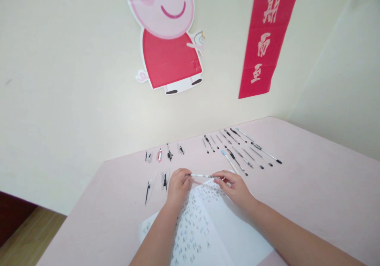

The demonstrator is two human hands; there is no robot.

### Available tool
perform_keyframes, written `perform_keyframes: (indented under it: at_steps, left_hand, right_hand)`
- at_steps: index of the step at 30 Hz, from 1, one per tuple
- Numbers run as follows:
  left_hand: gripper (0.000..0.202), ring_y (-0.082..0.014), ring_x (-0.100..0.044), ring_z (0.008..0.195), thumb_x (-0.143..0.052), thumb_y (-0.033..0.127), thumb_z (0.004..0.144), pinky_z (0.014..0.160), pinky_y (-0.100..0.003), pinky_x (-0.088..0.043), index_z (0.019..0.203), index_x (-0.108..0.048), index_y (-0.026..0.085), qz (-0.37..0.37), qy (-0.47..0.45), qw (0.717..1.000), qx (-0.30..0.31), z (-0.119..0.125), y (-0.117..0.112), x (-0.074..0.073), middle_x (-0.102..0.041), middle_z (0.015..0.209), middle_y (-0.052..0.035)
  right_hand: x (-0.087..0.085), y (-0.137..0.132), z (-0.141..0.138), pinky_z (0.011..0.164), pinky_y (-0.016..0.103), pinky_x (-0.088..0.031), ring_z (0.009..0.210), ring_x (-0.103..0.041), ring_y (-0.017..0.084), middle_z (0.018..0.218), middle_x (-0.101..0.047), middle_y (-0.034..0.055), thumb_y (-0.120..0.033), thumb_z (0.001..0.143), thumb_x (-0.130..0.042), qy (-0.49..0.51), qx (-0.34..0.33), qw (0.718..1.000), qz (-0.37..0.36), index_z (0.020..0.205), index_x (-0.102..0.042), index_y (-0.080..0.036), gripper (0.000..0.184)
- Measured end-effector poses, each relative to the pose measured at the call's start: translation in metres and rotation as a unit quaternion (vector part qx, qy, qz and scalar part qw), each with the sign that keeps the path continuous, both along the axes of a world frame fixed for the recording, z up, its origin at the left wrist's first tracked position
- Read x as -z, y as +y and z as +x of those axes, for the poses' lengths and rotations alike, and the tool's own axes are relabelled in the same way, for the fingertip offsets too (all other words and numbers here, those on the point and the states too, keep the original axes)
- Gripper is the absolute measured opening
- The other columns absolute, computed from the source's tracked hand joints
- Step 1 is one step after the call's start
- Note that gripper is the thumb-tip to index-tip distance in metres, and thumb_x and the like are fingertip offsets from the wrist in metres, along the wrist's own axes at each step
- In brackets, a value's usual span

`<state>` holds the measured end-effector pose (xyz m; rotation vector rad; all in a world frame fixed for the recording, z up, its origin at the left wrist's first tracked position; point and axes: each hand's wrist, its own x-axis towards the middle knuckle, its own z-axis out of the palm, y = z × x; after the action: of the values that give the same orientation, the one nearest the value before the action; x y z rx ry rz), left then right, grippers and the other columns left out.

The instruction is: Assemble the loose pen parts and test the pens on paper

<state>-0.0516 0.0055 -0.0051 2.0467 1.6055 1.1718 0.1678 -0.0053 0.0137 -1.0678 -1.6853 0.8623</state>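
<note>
Between my two hands a slim white pen (202, 175) with dark marks is held level, above the top of an open notebook (219, 234). My left hand (179, 185) pinches its left end, and my right hand (233, 185) has the right end between thumb and fingers. Handwritten marks cover the notebook's left page and the top of its right page. Just left of my left hand lie pen parts with clear wrapping (164, 181) and a dark pen refill (147, 192). The tips of the held pen are hidden by my fingers.
Several pens (252, 157) lie in two slanted rows at the back right of the pink table (320, 187). Smaller pen parts (169, 154) and a red-and-white piece (160, 155) lie at the back left. The wall (89, 99) rises behind, with a cartoon pig cutout (170, 58) and a red banner (264, 40).
</note>
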Motion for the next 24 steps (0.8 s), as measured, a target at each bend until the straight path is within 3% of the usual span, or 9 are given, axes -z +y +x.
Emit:
perform_keyframes:
  at_steps: [6, 12, 20, 24]
  left_hand:
    - [0.028, -0.019, -0.055, 0.094, -0.052, 0.009, 0.071, 0.083, -0.036, -0.046, 0.095, -0.062, 0.019, 0.004, -0.008, 1.0, -0.019, 0.0, 0.001, 0.003, -0.061, 0.097, -0.0052]
    - [0.043, -0.0178, -0.054, 0.095, -0.055, 0.009, 0.07, 0.077, -0.034, -0.049, 0.112, -0.051, 0.019, 0.013, -0.034, 0.999, -0.029, 0.002, 0.002, 0.007, -0.055, 0.105, -0.0071]
    - [0.029, -0.0196, -0.057, 0.093, -0.057, 0.013, 0.071, 0.082, -0.038, -0.046, 0.099, -0.058, 0.019, -0.028, -0.003, 1.0, 0.006, 0.001, 0.002, 0.013, -0.06, 0.098, -0.0058]
    - [0.029, -0.0195, -0.058, 0.089, -0.059, 0.013, 0.069, 0.083, -0.039, -0.045, 0.098, -0.059, 0.019, -0.026, -0.002, 1.0, -0.002, 0.001, 0.002, 0.014, -0.063, 0.094, -0.0051]
  right_hand:
    - [-0.015, 0.002, 0.0, 0.065, 0.028, -0.045, 0.071, -0.059, 0.016, 0.081, -0.068, 0.0059, -0.026, 0.085, -0.05, -0.082, -0.084, 0.986, 0.115, 0.099, -0.068, -0.023, 0.023]
    - [-0.02, 0.037, 0.004, 0.077, 0.033, -0.043, 0.085, -0.058, 0.02, 0.091, -0.067, 0.0101, -0.025, 0.088, -0.042, -0.237, -0.023, 0.951, 0.198, 0.104, -0.066, -0.02, 0.029]
    - [-0.016, 0.085, -0.02, 0.078, 0.028, -0.04, 0.087, -0.055, 0.02, 0.087, -0.065, 0.0104, -0.017, 0.087, -0.043, -0.47, -0.011, 0.859, 0.2, 0.107, -0.062, -0.014, 0.027]
    - [-0.009, 0.095, -0.035, 0.078, 0.028, -0.04, 0.088, -0.055, 0.021, 0.089, -0.064, 0.0122, -0.015, 0.087, -0.042, -0.507, -0.005, 0.839, 0.195, 0.103, -0.062, -0.012, 0.025]
